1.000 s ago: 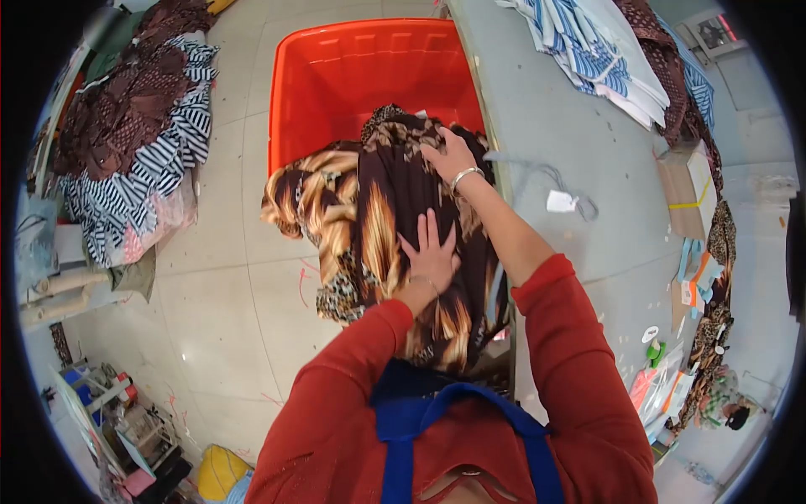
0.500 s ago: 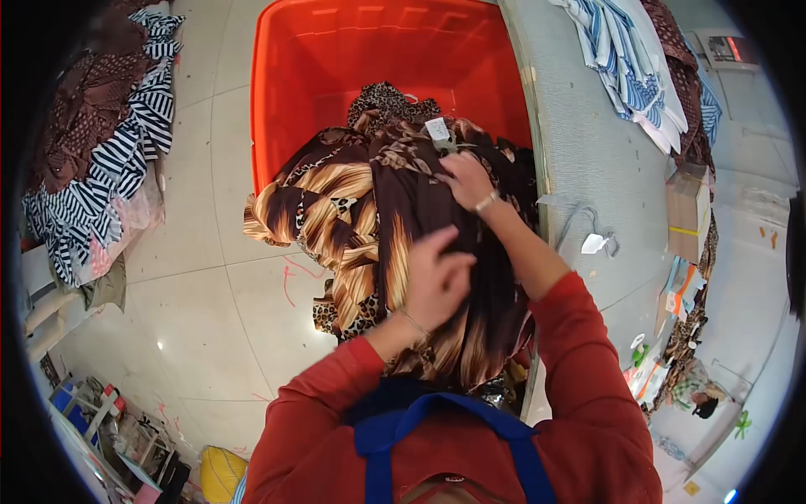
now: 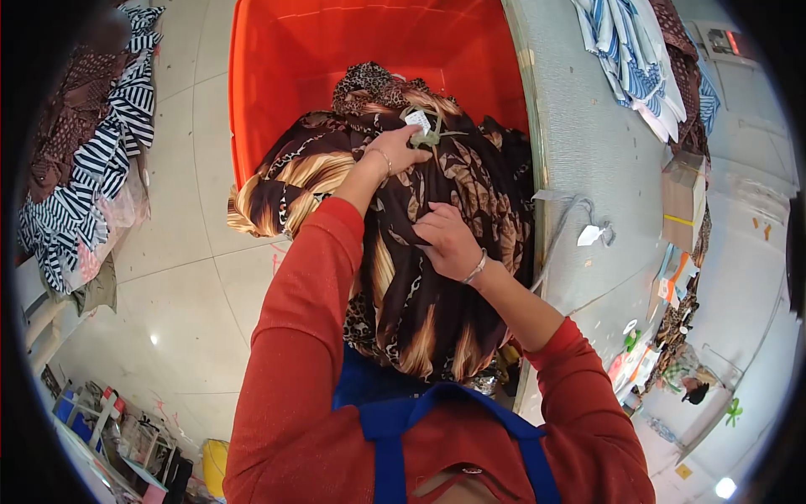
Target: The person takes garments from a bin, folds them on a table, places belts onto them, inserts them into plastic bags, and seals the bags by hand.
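A bundle of dark brown printed fabric, with golden streaks, leopard spots and leaf shapes, lies heaped over the near side of a red plastic bin. A pale green strip is tied on the bundle, next to a white paper label. My left hand closes on the cloth just below the label, its fingertips partly hidden by the folds. Lower and to the right, my right hand grips a fold of the same cloth with curled fingers.
A grey table runs along the right of the bin, with blue-and-white striped cloth, a cardboard box and a cord with a small tag. Black-and-white striped garments hang over the pale tiled floor at left.
My left hand has moved up and forward to the label. My right hand has come down toward me and taken hold of the cloth. The bundle's leaf-patterned side now shows more.
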Tool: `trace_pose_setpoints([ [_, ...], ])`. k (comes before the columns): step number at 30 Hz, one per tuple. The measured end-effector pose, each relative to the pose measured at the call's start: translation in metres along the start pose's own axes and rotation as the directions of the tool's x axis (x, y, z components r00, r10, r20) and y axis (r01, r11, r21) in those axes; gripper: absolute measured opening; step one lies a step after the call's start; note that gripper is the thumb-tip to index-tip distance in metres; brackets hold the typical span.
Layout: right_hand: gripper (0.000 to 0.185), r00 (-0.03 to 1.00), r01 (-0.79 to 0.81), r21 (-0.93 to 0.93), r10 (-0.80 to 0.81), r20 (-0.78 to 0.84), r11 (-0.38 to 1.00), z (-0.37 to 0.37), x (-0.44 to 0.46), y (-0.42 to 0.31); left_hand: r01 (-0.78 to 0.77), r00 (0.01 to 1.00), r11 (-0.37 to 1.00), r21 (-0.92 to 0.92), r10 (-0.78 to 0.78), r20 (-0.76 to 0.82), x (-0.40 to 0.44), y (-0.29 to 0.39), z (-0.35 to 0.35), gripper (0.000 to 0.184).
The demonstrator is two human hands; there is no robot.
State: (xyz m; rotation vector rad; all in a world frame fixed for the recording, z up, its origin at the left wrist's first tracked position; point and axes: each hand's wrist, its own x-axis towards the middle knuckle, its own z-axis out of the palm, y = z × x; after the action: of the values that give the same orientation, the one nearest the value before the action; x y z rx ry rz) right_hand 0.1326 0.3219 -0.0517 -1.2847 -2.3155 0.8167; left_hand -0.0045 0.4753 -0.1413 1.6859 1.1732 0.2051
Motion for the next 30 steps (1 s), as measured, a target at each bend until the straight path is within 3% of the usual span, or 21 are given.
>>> trace_pose_setpoints([
  [3,0.029,0.972,-0.106,0.166,0.067,0.227,0.98,-0.022,0.022,0.001,-0.009,1.0,0.997,0.072,0.008,0.01,0.02,-0.001,0.013,0.057],
  [4,0.028,0.954,-0.285,0.336,0.232,0.19,0.898,-0.037,0.034,-0.004,0.003,1.0,0.996,0.084,-0.005,0.03,0.022,-0.004,0.016,0.055],
  [5,0.029,0.958,-0.259,0.543,0.286,0.035,0.799,-0.033,0.043,0.015,-0.014,1.0,0.999,0.05,0.012,0.028,0.021,-0.009,0.018,0.048],
  [6,0.027,0.829,-0.427,0.748,0.55,0.1,0.508,-0.044,0.06,0.025,-0.007,1.0,0.998,0.064,0.006,0.026,0.02,-0.013,0.021,0.045],
  [7,0.027,0.626,-0.404,0.903,0.764,0.156,0.146,-0.056,0.077,0.036,-0.003,1.0,0.997,0.08,0.001,0.021,0.018,-0.015,0.022,0.043],
  [8,0.029,0.495,-0.458,0.867,0.867,0.064,0.197,-0.056,0.09,0.053,0.0,1.0,0.995,0.096,-0.002,0.017,0.016,-0.016,0.024,0.041],
  [9,0.031,0.427,-0.573,0.771,0.904,-0.009,0.278,-0.045,0.099,0.081,0.028,0.999,0.985,0.173,-0.033,0.026,0.013,-0.009,0.021,0.04],
  [11,0.047,0.348,-0.858,0.426,0.935,0.073,0.286,-0.035,0.12,0.119,0.016,0.999,0.962,0.272,-0.027,0.037,0.008,-0.001,0.018,0.041],
  [13,0.056,0.422,-0.907,-0.025,0.907,-0.004,0.421,-0.02,0.13,0.159,0.016,0.999,0.946,0.325,-0.028,0.031,0.002,0.004,0.017,0.031],
  [14,0.061,0.466,-0.858,-0.257,0.884,-0.027,0.444,-0.012,0.134,0.174,-0.007,1.0,0.942,0.335,0.0,0.022,0.003,0.001,0.018,0.031],
  [15,0.072,0.434,-0.851,-0.32,0.901,0.018,0.417,-0.006,0.139,0.182,-0.03,1.0,0.938,0.345,0.027,0.015,0.005,-0.005,0.023,0.032],
  [18,0.072,0.717,-0.565,-0.426,0.676,0.17,0.707,0.004,0.141,0.222,-0.052,0.999,0.945,0.322,0.05,0.015,-0.001,-0.008,0.026,0.036],
  [19,0.057,0.709,-0.7,-0.028,0.699,0.096,0.714,0.013,0.132,0.239,-0.082,0.996,0.948,0.307,0.088,-0.004,-0.002,-0.01,0.027,0.036],
  [20,0.043,0.696,-0.669,0.384,0.718,0.022,0.636,0.021,0.123,0.256,-0.114,0.992,0.95,0.291,0.126,-0.025,-0.002,-0.012,0.029,0.037],
  [21,0.03,0.65,-0.562,0.705,0.758,0.053,0.433,0.002,0.121,0.215,-0.074,0.997,0.953,0.292,0.079,-0.002,0.005,-0.013,0.032,0.036],
  [22,0.019,0.614,-0.366,0.916,0.782,0.105,0.164,-0.015,0.121,0.174,-0.129,0.987,0.957,0.259,0.149,-0.062,0.006,-0.02,0.037,0.034],
  [23,0.025,0.595,-0.322,0.913,0.803,-0.011,0.251,-0.02,0.127,0.145,-0.184,0.969,0.956,0.229,0.216,-0.123,0.006,-0.031,0.044,0.031],
  [26,0.036,0.675,-0.099,0.984,0.737,-0.042,0.147,-0.042,0.125,0.161,-0.267,0.907,0.952,0.151,0.301,-0.293,0.013,-0.055,0.073,0.024],
  [30,0.035,0.686,0.276,0.913,0.604,-0.405,0.299,-0.129,0.184,0.026,-0.294,0.871,0.948,0.123,0.319,-0.374,0.01,-0.049,0.075,0.021],
])
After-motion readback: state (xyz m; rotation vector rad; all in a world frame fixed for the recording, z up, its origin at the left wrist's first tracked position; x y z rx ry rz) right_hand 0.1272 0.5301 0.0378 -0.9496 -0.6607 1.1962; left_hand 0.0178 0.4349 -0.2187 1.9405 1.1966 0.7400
